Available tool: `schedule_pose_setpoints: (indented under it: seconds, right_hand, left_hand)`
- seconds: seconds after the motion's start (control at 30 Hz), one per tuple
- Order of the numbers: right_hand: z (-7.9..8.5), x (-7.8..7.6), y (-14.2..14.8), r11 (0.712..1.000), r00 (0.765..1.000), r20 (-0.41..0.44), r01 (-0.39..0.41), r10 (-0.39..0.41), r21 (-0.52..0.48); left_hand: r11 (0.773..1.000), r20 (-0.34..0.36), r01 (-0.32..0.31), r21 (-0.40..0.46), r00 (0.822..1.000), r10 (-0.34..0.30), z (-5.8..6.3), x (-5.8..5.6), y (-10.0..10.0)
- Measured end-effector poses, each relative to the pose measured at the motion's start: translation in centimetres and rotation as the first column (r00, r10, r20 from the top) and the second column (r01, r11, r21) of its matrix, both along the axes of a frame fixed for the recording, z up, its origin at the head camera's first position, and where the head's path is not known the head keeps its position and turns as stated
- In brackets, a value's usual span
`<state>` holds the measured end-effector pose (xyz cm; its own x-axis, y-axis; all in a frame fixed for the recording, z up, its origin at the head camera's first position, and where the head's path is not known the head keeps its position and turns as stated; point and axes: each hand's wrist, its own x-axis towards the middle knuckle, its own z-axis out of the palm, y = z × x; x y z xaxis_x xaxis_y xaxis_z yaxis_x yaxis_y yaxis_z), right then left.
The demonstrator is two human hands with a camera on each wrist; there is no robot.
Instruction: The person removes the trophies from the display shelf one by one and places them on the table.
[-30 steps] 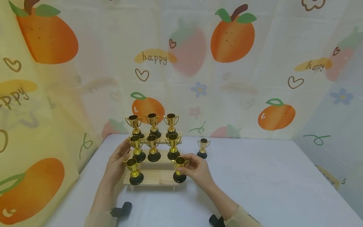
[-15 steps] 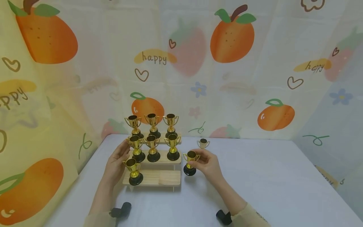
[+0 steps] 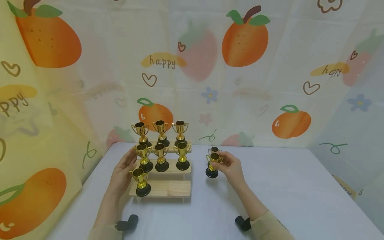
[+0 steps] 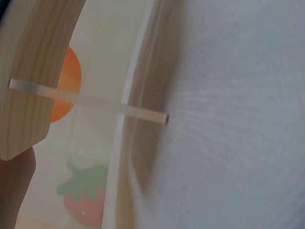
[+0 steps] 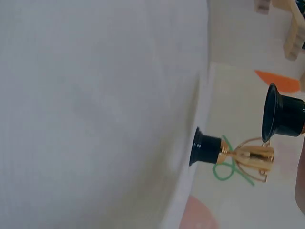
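My right hand pinches a small gold trophy cup with a black base, upright and above the white table to the right of the rack. Its black base shows at the edge of the right wrist view. A second trophy cup stands behind, mostly hidden by the held one. At the left side of a three-tier wooden rack is my left hand, its fingers against the rack's edge. On the bottom tier a single trophy cup stands at the left.
Three trophy cups, such as the right one, stand on the middle tier. Three more, including one at the right, fill the top tier. A fruit-printed cloth hangs behind the white tabletop.
My right hand has lifted the trophy cup off the bottom tier's right end and carried it right and back, in front of the standing cup. The left hand stays put.
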<state>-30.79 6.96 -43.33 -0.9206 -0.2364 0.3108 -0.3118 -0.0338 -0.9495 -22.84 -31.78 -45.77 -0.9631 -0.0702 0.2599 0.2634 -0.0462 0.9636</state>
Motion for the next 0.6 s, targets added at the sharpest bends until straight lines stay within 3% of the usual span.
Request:
schedule_pose_setpoints:
  seconds: [0.6]
  right_hand:
    - [-0.5,-2.1,2.3,0.994,0.993,0.065,0.098,-0.100,0.040]
  left_hand:
    - [0.999,0.028,-0.026,-0.025,0.999,0.027,-0.1,0.0,-0.1]
